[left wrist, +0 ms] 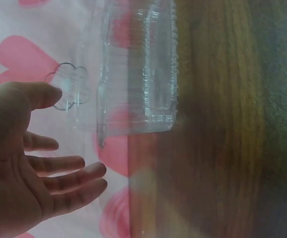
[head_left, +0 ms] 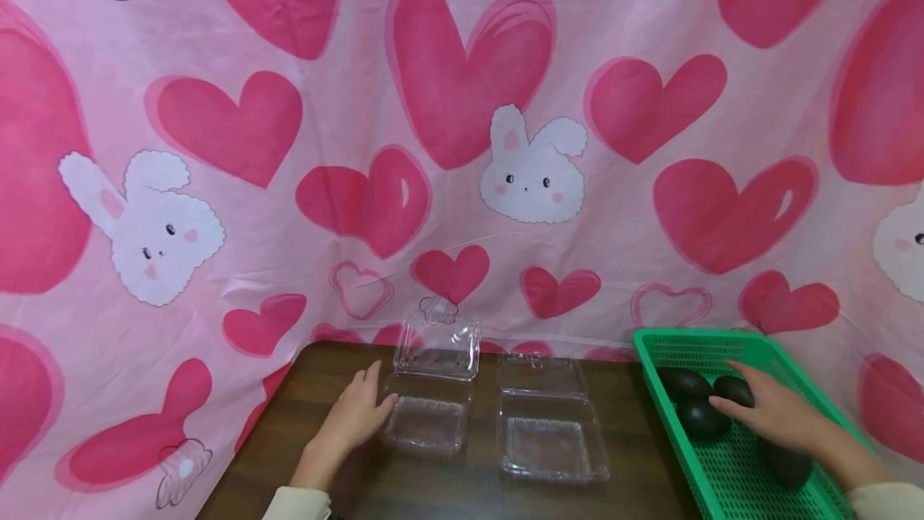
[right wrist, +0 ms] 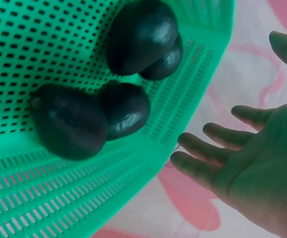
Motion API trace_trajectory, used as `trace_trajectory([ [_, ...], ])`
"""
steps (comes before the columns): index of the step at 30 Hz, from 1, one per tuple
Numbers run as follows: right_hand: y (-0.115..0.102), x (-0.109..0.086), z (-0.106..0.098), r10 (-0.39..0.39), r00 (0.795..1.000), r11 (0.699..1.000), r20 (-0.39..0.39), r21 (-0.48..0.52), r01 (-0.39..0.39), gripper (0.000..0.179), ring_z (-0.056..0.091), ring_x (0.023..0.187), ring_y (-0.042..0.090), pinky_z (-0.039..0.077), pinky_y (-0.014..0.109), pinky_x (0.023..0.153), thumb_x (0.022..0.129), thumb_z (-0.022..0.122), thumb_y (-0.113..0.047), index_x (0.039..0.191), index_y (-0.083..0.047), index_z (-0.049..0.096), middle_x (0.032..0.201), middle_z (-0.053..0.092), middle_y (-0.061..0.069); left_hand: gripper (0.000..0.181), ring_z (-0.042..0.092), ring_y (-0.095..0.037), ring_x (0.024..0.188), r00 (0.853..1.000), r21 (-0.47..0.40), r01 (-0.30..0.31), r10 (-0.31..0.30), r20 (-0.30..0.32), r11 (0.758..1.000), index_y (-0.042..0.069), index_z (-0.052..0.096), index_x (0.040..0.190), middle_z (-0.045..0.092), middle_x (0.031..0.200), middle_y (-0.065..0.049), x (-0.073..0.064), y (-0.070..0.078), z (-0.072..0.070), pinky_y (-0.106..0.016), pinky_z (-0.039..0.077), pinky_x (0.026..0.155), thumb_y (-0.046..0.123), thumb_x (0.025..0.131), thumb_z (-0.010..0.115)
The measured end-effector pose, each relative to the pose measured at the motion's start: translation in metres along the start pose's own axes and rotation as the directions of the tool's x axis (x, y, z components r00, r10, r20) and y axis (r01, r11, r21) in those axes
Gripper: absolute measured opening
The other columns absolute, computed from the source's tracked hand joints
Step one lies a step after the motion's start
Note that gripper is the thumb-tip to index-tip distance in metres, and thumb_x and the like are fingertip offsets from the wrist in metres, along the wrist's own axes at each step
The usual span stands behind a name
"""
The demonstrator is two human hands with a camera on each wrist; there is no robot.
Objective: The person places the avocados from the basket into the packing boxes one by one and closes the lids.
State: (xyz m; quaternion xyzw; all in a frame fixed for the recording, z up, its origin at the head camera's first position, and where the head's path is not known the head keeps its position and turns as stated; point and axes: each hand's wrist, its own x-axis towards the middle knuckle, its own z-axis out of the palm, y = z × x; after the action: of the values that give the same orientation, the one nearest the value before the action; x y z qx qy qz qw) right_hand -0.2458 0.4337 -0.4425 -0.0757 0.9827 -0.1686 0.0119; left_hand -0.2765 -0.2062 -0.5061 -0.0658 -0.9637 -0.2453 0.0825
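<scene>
Several dark avocados (head_left: 703,421) lie in a green plastic basket (head_left: 686,460) on the right; in the right wrist view, one avocado (right wrist: 69,121) leans against another. Over the basket hovers my right hand (head_left: 776,412), fingers spread and holding nothing. The right wrist view shows that hand (right wrist: 247,173) apart from the fruit. My left hand (head_left: 357,412) is beside the left clear plastic clamshell box (head_left: 427,424), its fingers loosely extended and its palm bare. Seen from the left wrist, a small gap separates the hand (left wrist: 39,168) from the clear box (left wrist: 138,74).
A second clear clamshell box (head_left: 552,444) stands to the right of the first, both with lids folded back. They sit on a dark wooden table (head_left: 635,440). Behind it hangs a pink cloth (head_left: 447,207) printed with hearts and rabbits.
</scene>
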Motion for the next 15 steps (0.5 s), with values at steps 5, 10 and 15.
trace_trajectory([
  [5,0.015,-0.002,-0.003,0.024,1.000,1.000,0.014,-0.013,-0.024,0.085,0.047,0.118,0.066,0.048,0.074,0.085,0.102,0.058,-0.047,0.140,0.025,0.035,0.135,0.044,0.050,0.066,0.056,-0.052,0.127,0.998,-0.044,0.052,-0.050,0.042,0.998,-0.011,0.046,0.144,0.055,0.138,-0.036,0.000,-0.003,0.000,-0.066,0.046,0.106,0.025,0.095,0.072],
  [10,0.023,-0.003,-0.007,0.063,0.996,0.997,0.066,-0.036,-0.061,0.085,0.048,0.115,0.068,0.049,0.072,0.086,0.104,0.053,-0.049,0.135,0.029,0.036,0.130,0.045,0.052,0.058,0.061,-0.050,0.121,0.997,-0.124,0.074,-0.071,0.033,0.989,-0.013,0.051,0.138,0.061,0.131,-0.034,0.000,-0.006,0.003,-0.065,0.049,0.103,0.019,0.095,0.072],
  [15,0.025,-0.006,-0.011,0.109,0.985,0.994,0.135,-0.044,-0.104,0.090,0.048,0.115,0.069,0.048,0.072,0.088,0.105,0.048,-0.053,0.132,0.032,0.034,0.130,0.042,0.055,0.044,0.069,-0.035,0.090,0.995,-0.235,0.099,-0.095,0.025,0.967,-0.013,0.058,0.127,0.070,0.104,-0.023,0.001,-0.008,0.007,-0.053,0.060,0.080,0.014,0.094,0.071],
])
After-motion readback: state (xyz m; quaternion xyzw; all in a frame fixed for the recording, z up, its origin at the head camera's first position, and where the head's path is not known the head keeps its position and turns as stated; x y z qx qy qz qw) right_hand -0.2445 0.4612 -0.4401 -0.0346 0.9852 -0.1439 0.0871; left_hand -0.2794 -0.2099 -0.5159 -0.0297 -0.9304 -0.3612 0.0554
